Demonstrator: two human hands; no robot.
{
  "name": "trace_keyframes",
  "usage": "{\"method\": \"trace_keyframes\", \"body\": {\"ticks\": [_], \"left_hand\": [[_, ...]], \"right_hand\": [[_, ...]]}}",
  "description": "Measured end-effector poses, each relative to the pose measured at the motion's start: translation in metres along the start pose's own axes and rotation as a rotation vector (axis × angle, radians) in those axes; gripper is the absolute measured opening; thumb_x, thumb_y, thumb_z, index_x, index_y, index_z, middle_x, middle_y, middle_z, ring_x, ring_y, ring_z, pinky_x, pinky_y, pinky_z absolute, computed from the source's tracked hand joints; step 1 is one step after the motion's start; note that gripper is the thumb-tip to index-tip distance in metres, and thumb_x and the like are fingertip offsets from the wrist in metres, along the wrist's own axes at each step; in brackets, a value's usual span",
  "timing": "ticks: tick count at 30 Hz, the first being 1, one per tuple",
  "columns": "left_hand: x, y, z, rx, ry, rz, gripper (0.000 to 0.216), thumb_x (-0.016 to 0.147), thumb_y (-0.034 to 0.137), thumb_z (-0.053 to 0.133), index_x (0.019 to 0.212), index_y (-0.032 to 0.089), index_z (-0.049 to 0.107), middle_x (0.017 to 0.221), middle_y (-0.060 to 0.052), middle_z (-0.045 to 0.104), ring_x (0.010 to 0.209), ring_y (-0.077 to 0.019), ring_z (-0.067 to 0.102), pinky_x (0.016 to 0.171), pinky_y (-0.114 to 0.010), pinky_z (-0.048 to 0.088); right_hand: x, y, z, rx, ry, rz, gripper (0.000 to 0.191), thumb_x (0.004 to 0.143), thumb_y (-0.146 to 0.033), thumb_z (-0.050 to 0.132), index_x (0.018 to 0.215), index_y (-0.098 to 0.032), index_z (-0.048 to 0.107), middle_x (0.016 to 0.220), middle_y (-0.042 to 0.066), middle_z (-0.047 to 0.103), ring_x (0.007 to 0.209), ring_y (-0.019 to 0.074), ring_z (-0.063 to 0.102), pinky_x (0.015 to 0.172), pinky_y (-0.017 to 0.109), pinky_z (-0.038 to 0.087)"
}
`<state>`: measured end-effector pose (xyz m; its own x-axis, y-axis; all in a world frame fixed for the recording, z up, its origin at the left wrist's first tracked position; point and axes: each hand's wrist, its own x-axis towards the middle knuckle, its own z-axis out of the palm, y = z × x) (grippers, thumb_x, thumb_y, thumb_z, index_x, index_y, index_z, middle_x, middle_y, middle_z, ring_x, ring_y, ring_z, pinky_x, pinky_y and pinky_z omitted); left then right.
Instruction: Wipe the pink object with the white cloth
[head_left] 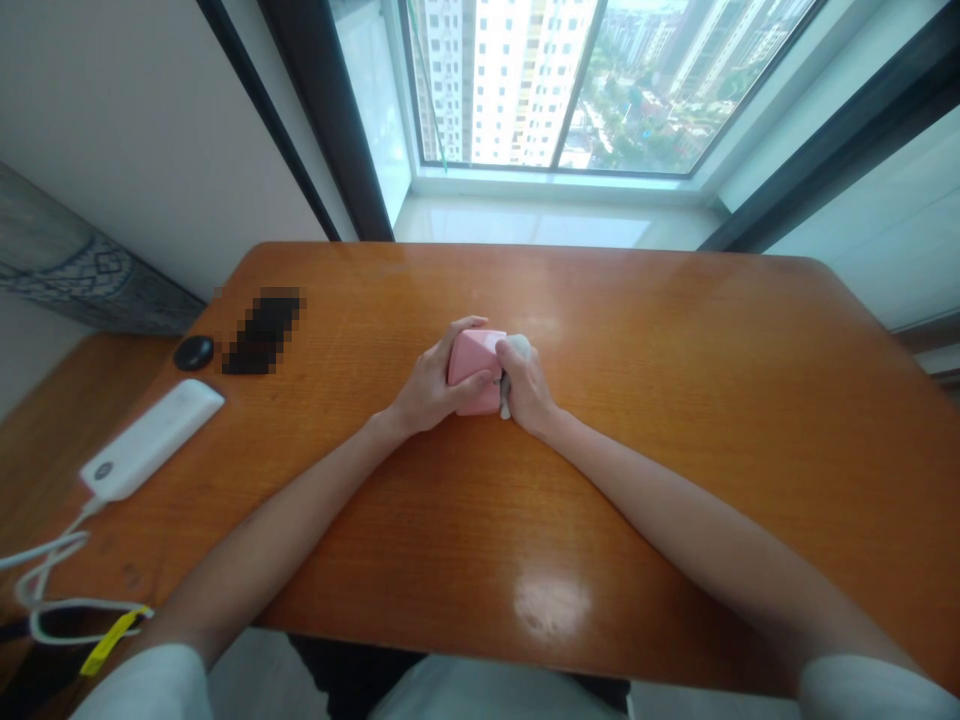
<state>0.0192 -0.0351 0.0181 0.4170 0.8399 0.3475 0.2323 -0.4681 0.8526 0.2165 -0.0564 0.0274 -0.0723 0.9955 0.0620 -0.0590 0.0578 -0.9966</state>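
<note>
A small pink box-shaped object (477, 352) with angled faces is held just above or on the middle of the wooden table; which of the two I cannot tell. My left hand (439, 382) wraps round its left side, fingers over the far edge and thumb across the near face. At its right side, my right hand (527, 385) is closed on a pale grey piece (519, 346) that pokes out above and below the fingers. This grey piece meets the pink side, but its kind is hidden by the hand.
On the left of the table (675, 450) lie a white power bank (154, 440) with a white cable (56, 580), a round black object (193, 353) and a blurred-out dark rectangle (264, 332). A yellow tag (112, 640) sits by the cable. A window (555, 90) is beyond the far edge.
</note>
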Motion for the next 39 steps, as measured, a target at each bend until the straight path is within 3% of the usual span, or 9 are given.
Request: {"method": "trace_keyframes", "body": {"ticks": [3,6,9,14,18,26,29,33,39], "left_hand": [[-0.002,-0.008,0.002,-0.026,0.001,-0.004,0.09,0.109,0.084,0.074,0.176,0.028,0.053,0.149,-0.014,0.081,0.117,-0.0312,0.083,0.105,-0.046,0.069],[-0.002,-0.019,0.003,0.077,0.016,0.167,0.119,0.095,0.087,0.089,0.187,0.032,0.037,0.182,-0.021,0.057,0.154,-0.0426,0.071,0.127,-0.059,0.063],[-0.001,-0.023,0.001,0.185,0.005,0.281,0.13,0.088,0.08,0.1,0.189,0.033,0.033,0.19,-0.022,0.046,0.172,-0.0465,0.055,0.14,-0.066,0.053],[0.001,-0.015,-0.002,0.175,0.034,0.268,0.113,0.089,0.073,0.102,0.18,0.031,0.049,0.17,-0.018,0.068,0.148,-0.0402,0.075,0.124,-0.056,0.065],[0.001,-0.015,-0.002,0.149,0.036,0.235,0.11,0.091,0.076,0.098,0.18,0.031,0.051,0.166,-0.016,0.072,0.142,-0.0385,0.078,0.122,-0.054,0.065],[0.0,-0.026,0.003,0.258,0.028,0.418,0.136,0.087,0.075,0.103,0.192,0.037,0.026,0.19,-0.021,0.046,0.172,-0.048,0.055,0.14,-0.069,0.054],[0.0,-0.026,0.002,0.336,0.005,0.503,0.132,0.087,0.066,0.106,0.19,0.041,0.029,0.195,-0.02,0.04,0.177,-0.0483,0.05,0.142,-0.072,0.052],[0.001,-0.018,-0.001,0.348,0.022,0.513,0.112,0.093,0.055,0.104,0.184,0.037,0.042,0.188,-0.021,0.05,0.172,-0.0447,0.058,0.139,-0.067,0.058],[0.001,-0.013,-0.003,0.15,0.026,0.326,0.101,0.093,0.081,0.094,0.172,0.03,0.057,0.157,-0.016,0.075,0.132,-0.0371,0.081,0.113,-0.054,0.071]], "right_hand": [[0.001,-0.005,0.001,0.017,0.009,0.008,0.079,0.094,-0.103,0.066,0.073,-0.028,0.058,0.058,-0.004,0.049,0.05,0.0141,0.047,0.047,0.029,0.039],[0.009,-0.007,0.001,0.046,0.056,0.018,0.079,0.093,-0.105,0.065,0.075,-0.027,0.059,0.063,-0.003,0.05,0.057,0.0146,0.046,0.052,0.03,0.041],[0.015,-0.006,0.0,0.068,0.086,0.008,0.08,0.094,-0.105,0.064,0.075,-0.027,0.056,0.069,-0.002,0.052,0.065,0.0156,0.046,0.057,0.031,0.042],[0.013,0.002,-0.001,0.059,0.075,-0.025,0.079,0.096,-0.102,0.066,0.075,-0.027,0.058,0.071,-0.001,0.051,0.067,0.0162,0.045,0.059,0.032,0.04],[0.01,0.002,0.0,0.042,0.089,-0.047,0.078,0.097,-0.101,0.067,0.076,-0.027,0.057,0.072,-0.001,0.051,0.068,0.0165,0.046,0.06,0.032,0.04],[0.01,-0.005,0.0,0.046,0.082,-0.009,0.08,0.091,-0.104,0.07,0.073,-0.027,0.055,0.067,-0.002,0.05,0.063,0.0154,0.045,0.057,0.032,0.04],[0.011,-0.004,0.0,0.045,0.088,-0.003,0.08,0.094,-0.104,0.066,0.074,-0.027,0.055,0.067,-0.003,0.049,0.063,0.0152,0.044,0.058,0.032,0.04],[0.011,-0.003,0.0,0.026,0.099,-0.029,0.078,0.096,-0.102,0.065,0.076,-0.027,0.056,0.068,-0.002,0.052,0.066,0.016,0.047,0.058,0.032,0.04],[0.003,0.0,-0.002,-0.005,0.019,-0.058,0.079,0.095,-0.102,0.066,0.073,-0.027,0.057,0.063,-0.003,0.049,0.058,0.0142,0.045,0.051,0.031,0.035]]}}
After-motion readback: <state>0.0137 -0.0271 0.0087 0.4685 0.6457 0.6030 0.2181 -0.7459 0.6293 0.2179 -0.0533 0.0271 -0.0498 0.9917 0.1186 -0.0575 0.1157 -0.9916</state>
